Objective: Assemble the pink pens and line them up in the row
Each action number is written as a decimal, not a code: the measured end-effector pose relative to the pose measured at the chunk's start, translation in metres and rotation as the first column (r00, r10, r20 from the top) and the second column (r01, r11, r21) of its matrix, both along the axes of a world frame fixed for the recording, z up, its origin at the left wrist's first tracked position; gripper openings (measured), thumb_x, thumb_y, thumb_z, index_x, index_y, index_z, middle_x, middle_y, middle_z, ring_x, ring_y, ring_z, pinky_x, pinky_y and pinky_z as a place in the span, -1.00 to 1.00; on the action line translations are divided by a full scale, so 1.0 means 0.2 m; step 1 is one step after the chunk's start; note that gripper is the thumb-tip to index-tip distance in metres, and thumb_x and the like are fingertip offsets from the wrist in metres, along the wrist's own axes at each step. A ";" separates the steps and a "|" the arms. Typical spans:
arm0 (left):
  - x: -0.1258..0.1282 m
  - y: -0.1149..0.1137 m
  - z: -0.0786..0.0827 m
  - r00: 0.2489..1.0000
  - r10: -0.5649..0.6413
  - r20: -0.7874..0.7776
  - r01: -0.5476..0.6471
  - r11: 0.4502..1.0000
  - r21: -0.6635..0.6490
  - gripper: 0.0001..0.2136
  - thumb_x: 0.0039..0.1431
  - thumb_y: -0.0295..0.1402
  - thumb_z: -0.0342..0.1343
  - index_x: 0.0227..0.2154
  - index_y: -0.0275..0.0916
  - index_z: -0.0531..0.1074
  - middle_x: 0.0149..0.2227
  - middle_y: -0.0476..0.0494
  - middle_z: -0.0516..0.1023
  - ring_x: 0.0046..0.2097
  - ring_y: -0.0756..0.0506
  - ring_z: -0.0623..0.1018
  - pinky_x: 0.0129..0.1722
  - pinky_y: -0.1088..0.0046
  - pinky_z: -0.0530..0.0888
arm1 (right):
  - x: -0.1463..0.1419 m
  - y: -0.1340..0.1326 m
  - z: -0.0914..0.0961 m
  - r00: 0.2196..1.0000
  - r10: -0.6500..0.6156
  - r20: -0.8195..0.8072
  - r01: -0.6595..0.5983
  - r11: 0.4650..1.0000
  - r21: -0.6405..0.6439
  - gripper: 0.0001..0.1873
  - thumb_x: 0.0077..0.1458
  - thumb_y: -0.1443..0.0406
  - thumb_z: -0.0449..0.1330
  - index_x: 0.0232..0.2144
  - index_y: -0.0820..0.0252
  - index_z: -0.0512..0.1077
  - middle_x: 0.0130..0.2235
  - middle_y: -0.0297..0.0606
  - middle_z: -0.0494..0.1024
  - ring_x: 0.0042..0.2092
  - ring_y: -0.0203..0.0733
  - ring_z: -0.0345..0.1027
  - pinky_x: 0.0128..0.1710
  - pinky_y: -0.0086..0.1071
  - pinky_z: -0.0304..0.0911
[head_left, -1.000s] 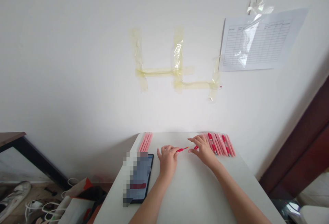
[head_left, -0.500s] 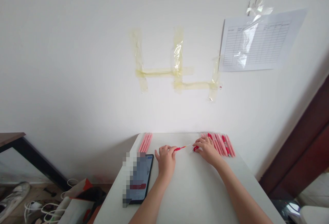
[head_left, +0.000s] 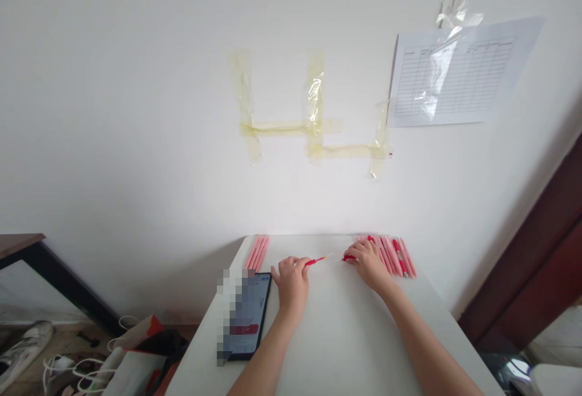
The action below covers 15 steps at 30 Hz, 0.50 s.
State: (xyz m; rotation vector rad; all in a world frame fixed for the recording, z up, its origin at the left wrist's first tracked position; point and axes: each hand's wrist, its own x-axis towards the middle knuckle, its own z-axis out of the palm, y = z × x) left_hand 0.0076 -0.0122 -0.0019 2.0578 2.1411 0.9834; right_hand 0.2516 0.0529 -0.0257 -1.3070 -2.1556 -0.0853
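My left hand (head_left: 291, 281) is closed, pinching a red pen part (head_left: 316, 260) with a thin, pale refill-like end pointing right. Across a small gap, my right hand (head_left: 366, 261) has its fingers closed on a second, shorter red pen part (head_left: 349, 258), whose slim tip points left. The two parts are apart, just above the white table. Beside my right hand lies a row of pink pens (head_left: 389, 256), with a red and silver pen (head_left: 401, 258) among them; my hand hides some of the row.
Several pink pens (head_left: 257, 253) lie together at the table's back left corner. In front of them is a phone (head_left: 250, 317), partly pixelated. The white table (head_left: 345, 341) meets a wall with tape and a taped paper sheet (head_left: 454, 74). Cables and a shoe lie on the floor at left.
My left hand has shifted slightly left with its red pen part. The part in my right hand has turned a little, its tip now pointing more directly left. The pens and phone have stayed put.
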 end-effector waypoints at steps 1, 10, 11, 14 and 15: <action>0.00 0.00 0.00 1.000 0.005 -0.002 -0.005 1.000 0.001 -0.70 0.27 -0.47 0.03 -0.10 0.01 0.59 -0.09 -0.13 0.55 0.09 -0.22 0.41 0.28 -0.26 0.11 | 0.00 0.00 0.01 1.000 -0.003 -0.010 0.003 1.000 0.015 -0.82 0.25 0.34 0.16 -0.24 0.02 0.57 -0.16 -0.21 0.59 0.05 0.08 0.31 0.12 0.03 0.17; 0.00 0.00 0.00 0.999 0.029 -0.014 -0.029 1.000 0.000 -0.69 0.25 -0.47 0.05 -0.09 0.00 0.59 -0.11 -0.15 0.54 0.07 -0.22 0.41 0.27 -0.27 0.13 | 0.00 -0.02 0.05 0.997 -0.057 -0.044 0.061 0.994 0.089 -0.83 0.30 0.28 0.13 -0.22 -0.01 0.54 -0.18 -0.20 0.60 0.04 0.09 0.33 0.09 0.01 0.20; 0.00 0.00 0.01 0.999 0.031 -0.013 -0.031 1.000 -0.002 -0.70 0.25 -0.47 0.05 -0.09 0.00 0.59 -0.11 -0.15 0.55 0.07 -0.22 0.41 0.27 -0.27 0.13 | 0.00 -0.02 0.05 0.997 -0.056 -0.044 0.060 0.994 0.089 -0.83 0.30 0.28 0.13 -0.22 -0.01 0.54 -0.18 -0.20 0.60 0.04 0.09 0.33 0.09 0.01 0.19; 0.00 0.00 0.01 0.999 0.029 -0.015 -0.030 1.000 -0.009 -0.70 0.25 -0.47 0.05 -0.09 0.00 0.59 -0.10 -0.14 0.55 0.08 -0.23 0.42 0.27 -0.28 0.14 | 0.00 -0.02 0.05 0.998 -0.051 -0.040 0.055 0.995 0.088 -0.83 0.30 0.28 0.13 -0.22 -0.01 0.54 -0.18 -0.21 0.60 0.05 0.08 0.32 0.11 0.01 0.18; 0.00 0.00 0.01 0.999 0.027 -0.016 -0.028 1.000 -0.011 -0.70 0.25 -0.47 0.05 -0.09 0.00 0.59 -0.10 -0.14 0.55 0.08 -0.23 0.42 0.27 -0.28 0.14 | 0.00 -0.02 0.05 0.998 -0.050 -0.038 0.054 0.995 0.088 -0.83 0.31 0.28 0.13 -0.22 -0.01 0.54 -0.19 -0.21 0.60 0.05 0.08 0.32 0.11 0.01 0.18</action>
